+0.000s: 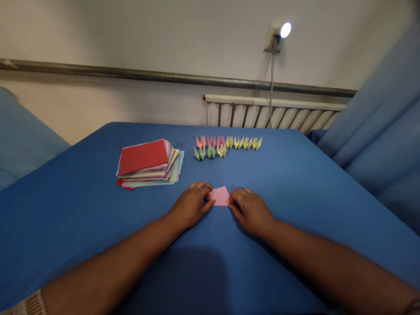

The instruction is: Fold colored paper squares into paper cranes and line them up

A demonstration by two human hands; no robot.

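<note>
Pink paper lies between two hands, on the blue table.

In the head view, its long axis seems to run left to right; the left hand grips one end, the right hand pinches the other (both equally near). Folded figures stand beyond, a paper stack further left; nothing obstructs.

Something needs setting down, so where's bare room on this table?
Free: from the right hand to the right edge of the table, left of the paper stack, and a strip between the folded figures and the pink paper. Crowded: among the figures, and at the pink paper between left hand and right.
</note>
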